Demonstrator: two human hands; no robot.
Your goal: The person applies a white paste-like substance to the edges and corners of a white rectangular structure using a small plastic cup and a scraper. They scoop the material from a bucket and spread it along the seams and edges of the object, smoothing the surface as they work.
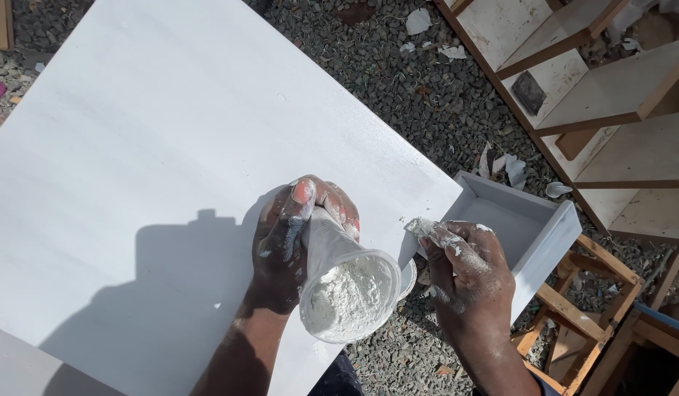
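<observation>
My left hand [284, 246] grips a clear plastic container [347, 282], tilted with its mouth toward me and holding white powder or filler [350, 293]. It hovers over the near right part of a large white painted board [149, 147]. My right hand [468, 275], smeared with white, is just right of the container beyond the board's edge. Its fingers pinch a small lump of white filler [421, 226].
A grey painted drawer box [534, 227] stands to the right of the board. Under it is a wooden frame [574, 315]. Unpainted wooden shelving [611, 95] lies at the upper right. Gravel ground [398, 81] with paper scraps surrounds everything.
</observation>
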